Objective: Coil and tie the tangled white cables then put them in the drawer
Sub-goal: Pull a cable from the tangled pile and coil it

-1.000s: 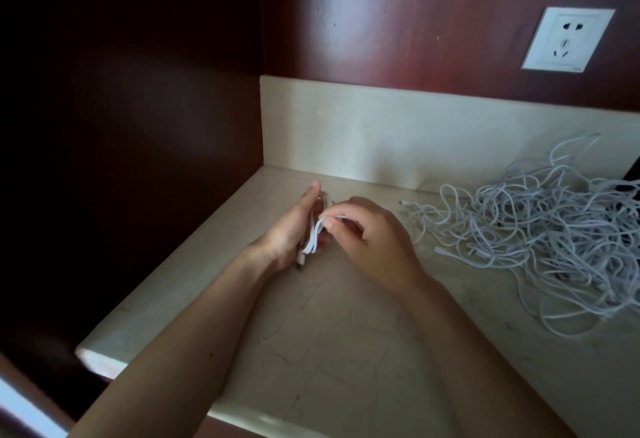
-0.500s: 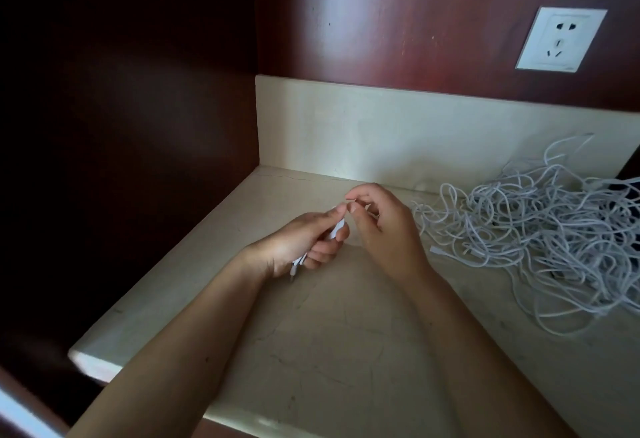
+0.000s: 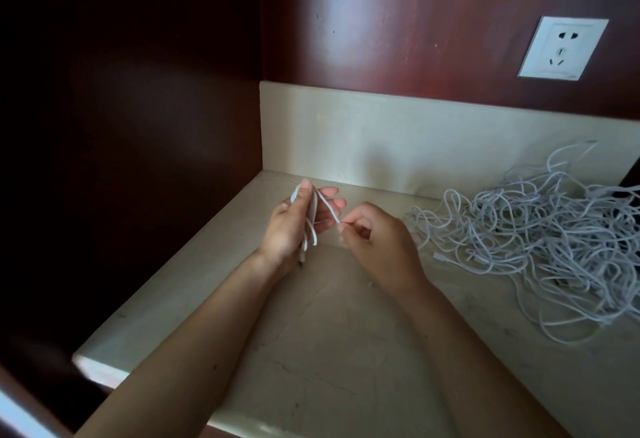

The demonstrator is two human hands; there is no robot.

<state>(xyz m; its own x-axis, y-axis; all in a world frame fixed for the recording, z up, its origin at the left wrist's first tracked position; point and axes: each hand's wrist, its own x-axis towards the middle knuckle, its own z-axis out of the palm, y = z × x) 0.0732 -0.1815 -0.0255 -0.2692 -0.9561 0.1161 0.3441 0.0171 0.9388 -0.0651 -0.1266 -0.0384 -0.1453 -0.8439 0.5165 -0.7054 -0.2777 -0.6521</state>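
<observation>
Right hand (image 3: 377, 247): fingers (image 3: 346, 229) curled, the free end is pinched.
Left hand (image 3: 291, 226): coiled cable (image 3: 313, 226) is clamped by the thumb against near-straight fingers.
Handling: judged light, limp, springy; best gripped across the loops.
Tangled cables (image 3: 540, 240): heaped on the desk (image 3: 346, 351), right of the fingers.

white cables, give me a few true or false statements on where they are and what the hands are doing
1. The left hand holds a cable coil. True.
2. The right hand is flat and empty. False: it pinches the coil's loose end.
3. The tangled pile lies to the right of both hands. True.
4. A plug sits in the wall socket. False: nothing is plugged in.
5. The tangled pile is in a drawer. False: it lies on the countertop.
</observation>
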